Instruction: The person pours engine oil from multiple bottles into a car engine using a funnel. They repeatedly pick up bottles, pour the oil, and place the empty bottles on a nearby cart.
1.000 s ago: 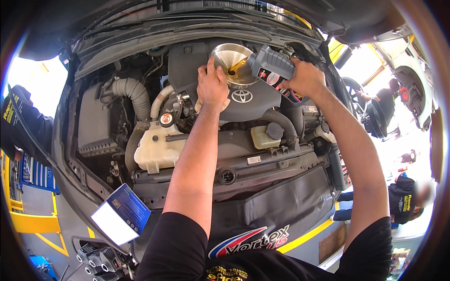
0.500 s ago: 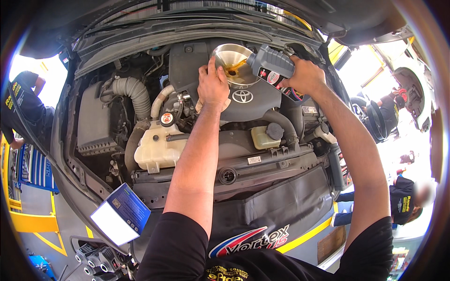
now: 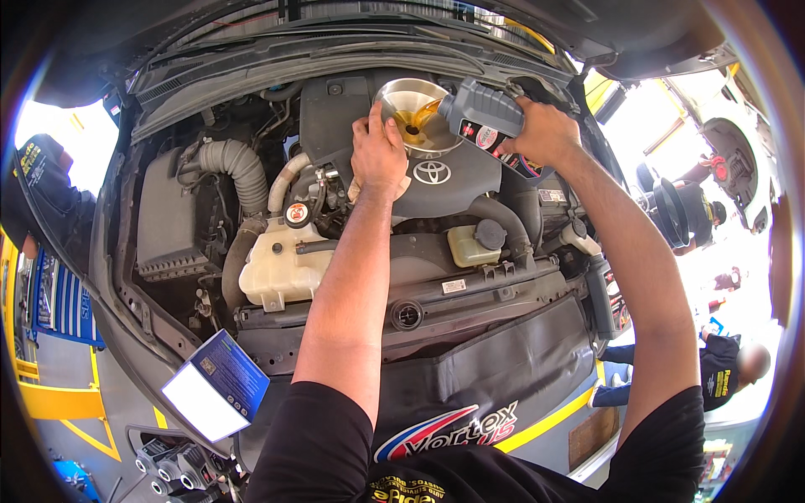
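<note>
A wide metal funnel point(image 3: 444, 138) stands over the dark engine cover point(image 3: 465, 189). My left hand point(image 3: 379, 155) is closed on the funnel's near left side, and a pale cloth point(image 3: 355, 189) peeks out beneath the palm. Tilted to the left, a grey oil bottle point(image 3: 486, 109) is gripped in my right hand point(image 3: 545, 134), its mouth over the funnel's right rim. Amber oil point(image 3: 426, 111) streams from the mouth and runs down the bowl to the dark outlet. My left hand hides the funnel's lower part.
Around the funnel lie a white coolant tank point(image 3: 281, 264), a yellowish reservoir point(image 3: 471, 247) and an air filter box point(image 3: 172, 218). Another grey bottle point(image 3: 599, 298) stands at right. A blue-and-white box point(image 3: 220, 381) rests at front left, beside a black fender cover point(image 3: 495, 365). Several people work nearby.
The oil stream has grown thicker, and more oil spreads in the funnel. Both my hands, the funnel and the bottle have shifted hardly at all. People in the background have moved.
</note>
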The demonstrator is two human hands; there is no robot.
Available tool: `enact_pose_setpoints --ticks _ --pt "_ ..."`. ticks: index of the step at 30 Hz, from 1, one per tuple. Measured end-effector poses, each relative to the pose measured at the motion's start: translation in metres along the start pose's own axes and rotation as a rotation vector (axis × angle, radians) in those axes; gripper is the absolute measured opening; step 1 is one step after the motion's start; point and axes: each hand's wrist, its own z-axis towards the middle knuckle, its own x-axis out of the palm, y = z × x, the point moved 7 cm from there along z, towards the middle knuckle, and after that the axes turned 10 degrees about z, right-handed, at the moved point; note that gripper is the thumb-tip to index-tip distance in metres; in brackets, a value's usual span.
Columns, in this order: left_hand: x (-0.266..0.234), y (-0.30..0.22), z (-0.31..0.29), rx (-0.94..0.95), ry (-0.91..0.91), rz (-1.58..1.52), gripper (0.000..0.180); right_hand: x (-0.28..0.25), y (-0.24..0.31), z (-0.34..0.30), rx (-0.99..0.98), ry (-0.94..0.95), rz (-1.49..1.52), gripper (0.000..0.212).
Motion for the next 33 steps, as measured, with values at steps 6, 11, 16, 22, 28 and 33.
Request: enact_pose_setpoints --ticks 6,11,16,22,28,33 --pt "-0.002 -0.001 0.001 0.002 -0.01 0.002 0.044 -0.001 0.005 -0.003 -0.008 0.002 -0.017 0.094" --pt "-0.002 0.0 0.0 -0.012 -0.006 -0.008 0.044 -0.002 0.005 -0.003 -0.029 -0.02 -0.028 0.091" --pt "-0.002 -0.001 0.0 -0.022 0.02 -0.009 0.044 -0.003 0.006 -0.002 -0.04 -0.022 -0.056 0.089" --pt "-0.002 0.001 0.0 -0.018 0.015 -0.008 0.045 -0.006 0.007 0.001 -0.052 -0.034 -0.076 0.084" --pt "-0.002 0.0 0.0 -0.03 0.031 -0.014 0.045 -0.009 0.006 0.002 -0.062 -0.062 -0.087 0.08" --pt "-0.001 -0.001 0.0 -0.02 0.006 0.011 0.045 -0.01 0.009 0.004 -0.067 -0.043 -0.137 0.085"
